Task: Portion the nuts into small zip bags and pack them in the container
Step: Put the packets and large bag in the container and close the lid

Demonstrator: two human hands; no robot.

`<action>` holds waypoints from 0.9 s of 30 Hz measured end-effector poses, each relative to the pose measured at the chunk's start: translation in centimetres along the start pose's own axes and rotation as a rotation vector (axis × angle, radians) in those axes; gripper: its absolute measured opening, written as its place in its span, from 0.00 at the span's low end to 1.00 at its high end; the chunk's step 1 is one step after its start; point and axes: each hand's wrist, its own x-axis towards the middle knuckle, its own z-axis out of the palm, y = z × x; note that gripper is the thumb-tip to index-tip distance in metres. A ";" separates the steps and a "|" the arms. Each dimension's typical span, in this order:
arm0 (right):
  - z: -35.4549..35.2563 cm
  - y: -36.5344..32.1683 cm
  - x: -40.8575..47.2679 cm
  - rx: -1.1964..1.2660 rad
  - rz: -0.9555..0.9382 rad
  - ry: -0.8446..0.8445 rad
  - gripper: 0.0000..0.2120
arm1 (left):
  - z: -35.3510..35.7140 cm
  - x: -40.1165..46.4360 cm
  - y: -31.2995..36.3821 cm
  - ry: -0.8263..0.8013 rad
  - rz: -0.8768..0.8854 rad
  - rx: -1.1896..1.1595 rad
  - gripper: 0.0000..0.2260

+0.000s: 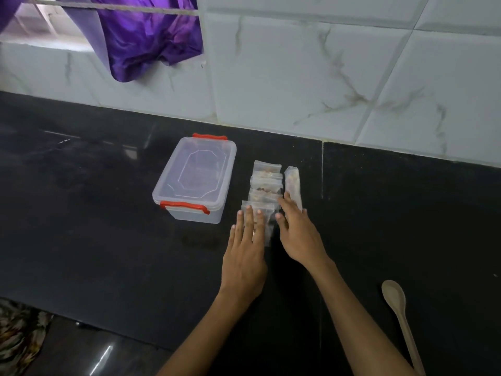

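Note:
A clear plastic container [195, 179] with red latches stands lidded on the black counter. To its right lies a row of several small zip bags [267, 183] with nuts inside. A larger rolled bag [293, 183] lies along the row's right side. My left hand [248, 249] lies flat, fingers straight, on the nearest small bag [268, 210]. My right hand [296, 233] rests with straight fingers against the right edge of the row, touching the rolled bag.
A wooden spoon [398, 313] lies at the counter's front right. The black counter [95, 213] meets a white tiled wall [325, 77] at the back. Purple cloth [151, 36] hangs at the upper left. A patterned fabric [19, 337] shows below the counter's front edge.

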 end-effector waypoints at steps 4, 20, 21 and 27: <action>0.7 -3.1 2.1 0.051 -0.041 0.005 0.22 | -2.4 -0.2 -2.2 0.203 0.038 -0.034 0.31; 3.5 -11.5 15.3 0.025 -0.023 -0.018 0.25 | -7.2 2.4 -11.1 0.272 -0.401 -0.623 0.42; 3.7 -11.6 15.9 0.013 -0.020 -0.012 0.25 | -7.0 2.2 -10.9 0.285 -0.424 -0.650 0.44; 4.7 -11.8 17.9 -0.017 0.029 0.035 0.24 | -5.9 1.7 -10.2 0.218 -0.512 -0.945 0.47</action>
